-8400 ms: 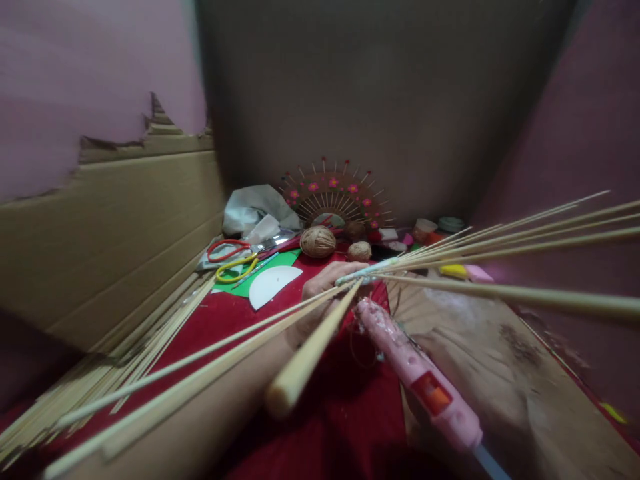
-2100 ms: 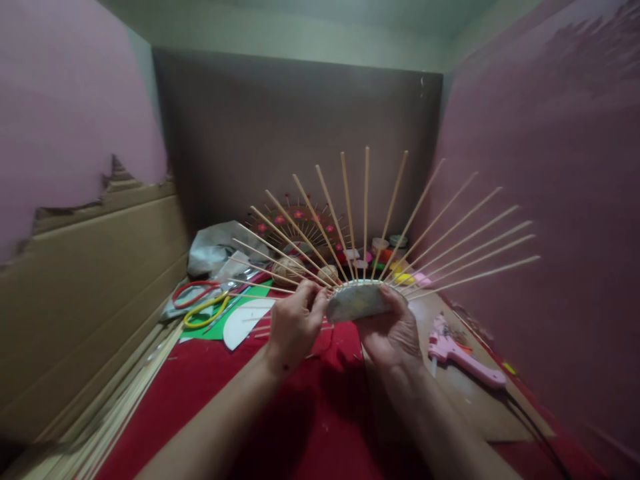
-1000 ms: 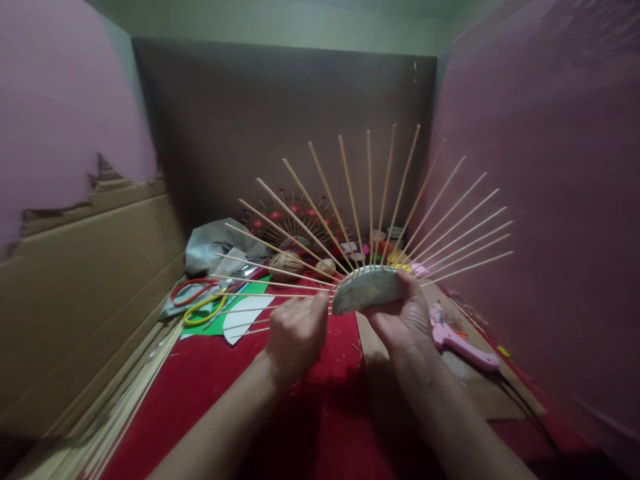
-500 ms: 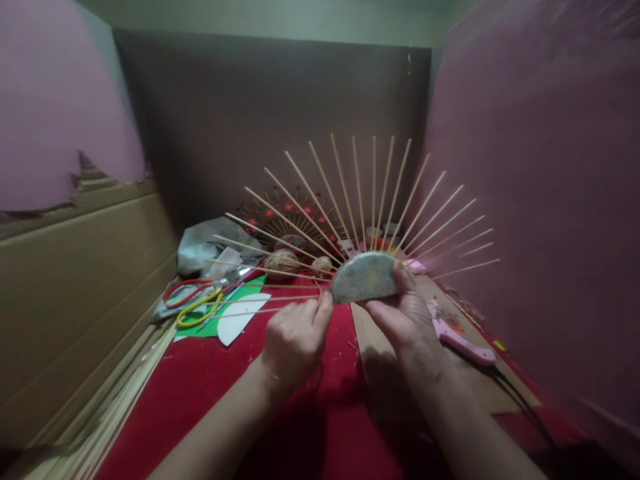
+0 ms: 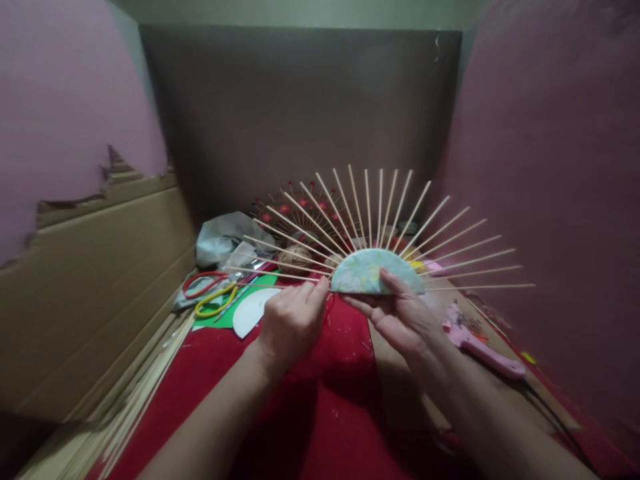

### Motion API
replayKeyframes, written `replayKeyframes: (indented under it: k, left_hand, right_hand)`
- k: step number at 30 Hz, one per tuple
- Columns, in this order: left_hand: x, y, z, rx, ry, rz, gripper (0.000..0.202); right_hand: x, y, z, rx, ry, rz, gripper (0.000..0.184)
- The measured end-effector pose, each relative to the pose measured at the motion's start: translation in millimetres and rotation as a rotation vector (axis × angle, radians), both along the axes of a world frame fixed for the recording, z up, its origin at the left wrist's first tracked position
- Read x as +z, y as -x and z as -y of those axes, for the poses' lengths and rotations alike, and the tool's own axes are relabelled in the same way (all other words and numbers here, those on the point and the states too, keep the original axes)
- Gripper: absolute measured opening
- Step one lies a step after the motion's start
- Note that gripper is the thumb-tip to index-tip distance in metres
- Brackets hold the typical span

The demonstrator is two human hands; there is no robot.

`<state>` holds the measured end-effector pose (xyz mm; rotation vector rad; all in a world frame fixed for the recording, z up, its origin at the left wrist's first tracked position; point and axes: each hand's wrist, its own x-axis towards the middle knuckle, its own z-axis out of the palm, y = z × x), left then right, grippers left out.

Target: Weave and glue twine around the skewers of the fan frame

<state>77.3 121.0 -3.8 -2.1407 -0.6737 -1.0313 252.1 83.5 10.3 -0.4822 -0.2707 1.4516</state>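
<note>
A half-round piece (image 5: 363,270) with a pale, mottled blue-green and yellow face is held up before me, its straight edge downward. Several thin wooden sticks (image 5: 367,210) fan out from its curved edge. My right hand (image 5: 405,313) grips it at the lower right, thumb on the face and fingers beneath. At its left corner, my left hand (image 5: 295,320) is closed in a pinch beside the lowest left sticks. A thin strand shows near those fingertips; how it runs inside the fingers is hidden.
Left lie red-and-yellow-handled scissors (image 5: 215,293), green sheet (image 5: 223,320), white cutout (image 5: 249,313) and long strips (image 5: 130,407). Behind are a twine ball (image 5: 295,259) and a flower-decorated fan (image 5: 305,207). A corded pink glue gun (image 5: 490,357) rests on cardboard (image 5: 400,380) at right.
The half-round piece has tipped so its straight edge is nearly level and its face looks brighter. My right thumb has shifted inward on the face. The left hand still pinches at the left corner.
</note>
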Motion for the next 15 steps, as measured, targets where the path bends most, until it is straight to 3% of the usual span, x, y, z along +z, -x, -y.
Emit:
replayKeyframes:
  k: [5, 10, 15]
  left_hand:
    - [-0.5, -1.3, 0.5, 0.005, 0.048, -0.102, 0.026]
    - [-2.6, -0.7, 2.8, 0.015, -0.019, -0.18, 0.035]
    - [-6.8, -4.1, 7.2, -0.058, -0.033, -0.096, 0.028]
  right_hand:
    - [-7.6, 1.3, -5.5, -0.028, -0.014, -0.053, 0.028]
    - [-4.5, 1.9, -6.8, -0.057, 0.014, -0.073, 0.031]
    - [0.2, 4.6, -3.2, -0.046, 0.039, -0.122, 0.032]
